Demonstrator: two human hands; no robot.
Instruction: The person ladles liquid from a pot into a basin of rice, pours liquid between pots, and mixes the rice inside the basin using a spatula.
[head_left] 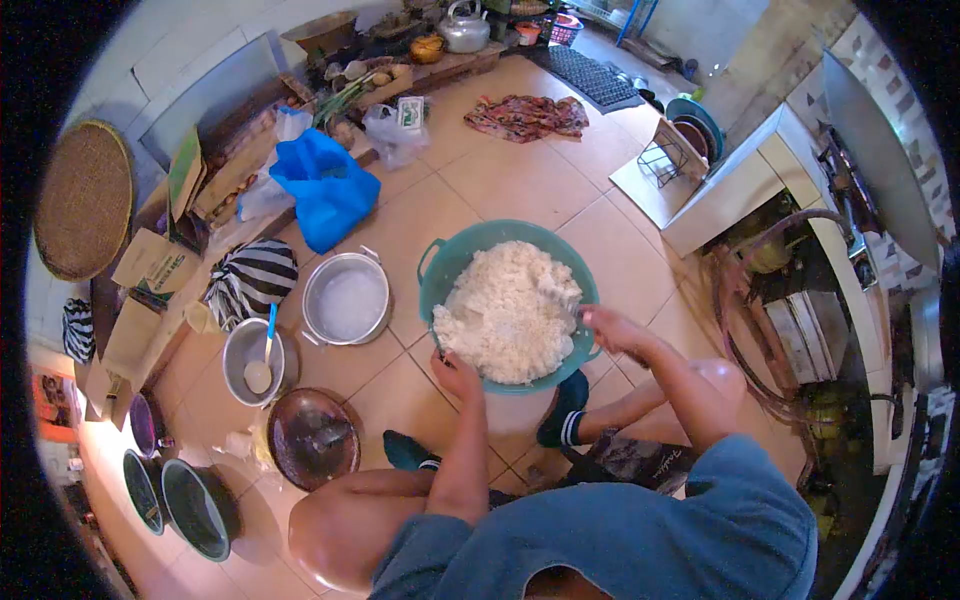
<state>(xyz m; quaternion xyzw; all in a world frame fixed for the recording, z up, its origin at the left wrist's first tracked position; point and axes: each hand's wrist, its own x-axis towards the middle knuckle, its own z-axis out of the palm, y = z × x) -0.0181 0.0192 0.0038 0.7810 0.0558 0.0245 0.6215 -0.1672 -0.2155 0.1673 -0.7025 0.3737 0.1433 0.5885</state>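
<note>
Green basin (436,290): centre of the frame, on the tiled floor (485,190), heaped with white rice (515,310).
Left hand (457,376): grip closed on the basin's lower-left rim.
Right hand (615,331): grip clamped on a utensil (566,296), its end in the rice's right side.
Silver pot (384,318): just left of the basin.
Blue-handled ladle (269,338): in a metal bowl (237,352), left of centre.
Blue bag (323,190): upper left.
</note>
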